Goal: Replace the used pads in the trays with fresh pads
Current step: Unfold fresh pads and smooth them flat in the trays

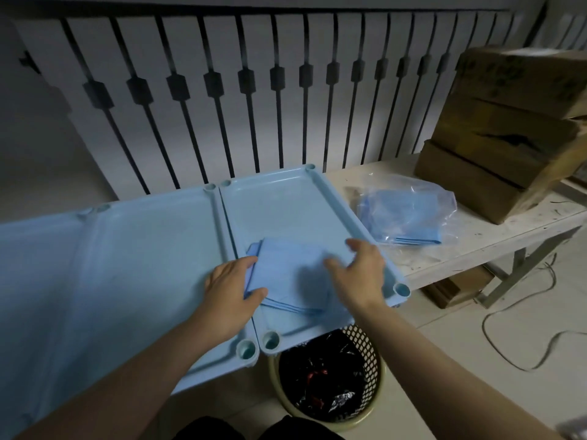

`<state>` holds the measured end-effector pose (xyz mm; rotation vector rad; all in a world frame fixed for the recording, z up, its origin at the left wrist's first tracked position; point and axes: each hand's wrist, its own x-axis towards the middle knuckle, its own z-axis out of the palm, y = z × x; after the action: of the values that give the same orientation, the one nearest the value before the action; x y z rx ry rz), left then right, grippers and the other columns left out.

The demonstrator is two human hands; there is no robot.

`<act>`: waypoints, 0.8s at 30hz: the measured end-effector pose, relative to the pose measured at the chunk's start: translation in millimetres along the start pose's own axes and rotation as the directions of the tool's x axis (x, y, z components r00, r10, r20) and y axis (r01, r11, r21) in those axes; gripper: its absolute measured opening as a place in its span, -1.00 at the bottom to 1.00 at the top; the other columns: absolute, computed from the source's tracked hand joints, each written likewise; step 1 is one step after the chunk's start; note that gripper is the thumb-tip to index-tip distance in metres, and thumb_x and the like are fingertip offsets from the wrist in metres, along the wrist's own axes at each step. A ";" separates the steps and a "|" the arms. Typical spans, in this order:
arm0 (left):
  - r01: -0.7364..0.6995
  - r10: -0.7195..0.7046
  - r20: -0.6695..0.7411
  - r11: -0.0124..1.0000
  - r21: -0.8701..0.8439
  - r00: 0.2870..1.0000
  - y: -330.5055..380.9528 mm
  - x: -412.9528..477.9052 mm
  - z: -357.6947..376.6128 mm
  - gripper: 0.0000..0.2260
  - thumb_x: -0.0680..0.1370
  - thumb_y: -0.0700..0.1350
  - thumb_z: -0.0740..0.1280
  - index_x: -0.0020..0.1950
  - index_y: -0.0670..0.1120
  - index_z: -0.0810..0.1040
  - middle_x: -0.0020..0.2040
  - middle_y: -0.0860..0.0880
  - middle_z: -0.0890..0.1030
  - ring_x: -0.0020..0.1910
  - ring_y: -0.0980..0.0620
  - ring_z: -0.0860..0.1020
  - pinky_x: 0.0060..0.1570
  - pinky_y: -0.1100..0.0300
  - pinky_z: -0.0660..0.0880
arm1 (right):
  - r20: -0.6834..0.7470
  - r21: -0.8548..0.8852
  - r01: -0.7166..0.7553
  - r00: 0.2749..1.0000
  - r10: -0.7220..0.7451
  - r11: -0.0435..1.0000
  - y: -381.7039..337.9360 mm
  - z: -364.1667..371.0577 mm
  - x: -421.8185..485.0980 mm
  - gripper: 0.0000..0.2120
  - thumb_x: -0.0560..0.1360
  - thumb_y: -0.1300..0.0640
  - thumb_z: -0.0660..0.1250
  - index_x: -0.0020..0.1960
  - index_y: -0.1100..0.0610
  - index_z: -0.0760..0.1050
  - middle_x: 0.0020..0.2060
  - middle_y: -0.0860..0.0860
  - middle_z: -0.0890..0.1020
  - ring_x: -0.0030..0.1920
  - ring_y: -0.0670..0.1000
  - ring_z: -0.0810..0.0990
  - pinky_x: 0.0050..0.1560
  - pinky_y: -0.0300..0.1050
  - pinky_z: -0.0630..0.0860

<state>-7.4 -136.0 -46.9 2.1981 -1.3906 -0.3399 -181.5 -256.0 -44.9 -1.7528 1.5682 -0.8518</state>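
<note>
Head camera shows the left hand [233,282] pinching the folded blue pad [286,274] by its edge, inside the right tray [286,204]. The right hand [359,271] spreads loose fingers over it.

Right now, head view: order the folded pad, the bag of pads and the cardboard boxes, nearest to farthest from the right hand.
1. folded pad, in the tray, right under the right hand.
2. bag of pads, on the table just right of the tray.
3. cardboard boxes, stacked at the table's far right end.
</note>
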 end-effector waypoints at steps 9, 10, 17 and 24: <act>0.031 -0.040 -0.040 0.978 -0.207 0.998 -11.8 -40.8 -18.7 -0.57 0.52 -0.05 0.39 0.36 0.02 0.40 0.20 0.10 0.52 0.33 0.05 0.35 0.39 0.06 0.25 | 0.277 -0.328 -0.203 0.913 0.299 0.923 -15.9 23.8 -17.3 -0.56 0.32 -0.09 0.48 0.03 0.11 0.40 0.00 0.08 0.54 0.17 0.18 0.48 0.18 0.01 0.34; 0.038 -0.046 -0.035 0.976 -0.214 0.998 -14.6 -43.7 -21.5 -0.58 0.52 -0.04 0.39 0.36 0.03 0.40 0.19 0.11 0.52 0.33 0.05 0.36 0.39 0.06 0.25 | 0.281 -0.231 -0.229 0.915 0.290 0.945 -17.1 23.2 -18.0 -0.65 0.31 -0.03 0.50 -0.08 0.11 0.42 -0.13 0.06 0.55 0.07 0.17 0.53 0.10 -0.01 0.41; 0.151 -0.240 -0.070 0.784 -0.603 0.968 -21.1 -59.6 -74.3 -0.43 0.43 -0.03 0.50 0.38 0.01 0.38 0.32 0.04 0.46 0.35 0.11 0.39 0.32 0.17 0.31 | 0.367 0.619 -0.263 0.930 0.023 0.740 -71.7 -17.1 -30.7 -0.85 0.46 0.31 0.40 -0.01 0.22 0.48 -0.06 0.17 0.62 -0.04 0.20 0.61 -0.03 0.19 0.61; 0.198 -0.208 0.154 0.210 -0.957 0.966 0.1 -80.6 -142.9 -0.15 0.28 0.12 0.54 0.49 -0.08 0.32 0.33 -0.04 0.52 0.32 -0.04 0.47 0.33 -0.02 0.39 | 0.627 0.689 -0.400 0.747 -0.221 0.604 -129.7 -63.9 -66.5 -0.65 0.46 0.27 0.40 0.24 0.25 0.51 0.10 0.15 0.67 0.01 0.12 0.66 -0.01 0.04 0.64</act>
<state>23.3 -23.0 68.1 1.2104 -0.4818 -0.9925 -162.1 -179.8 93.5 -1.0595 0.5903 -0.6016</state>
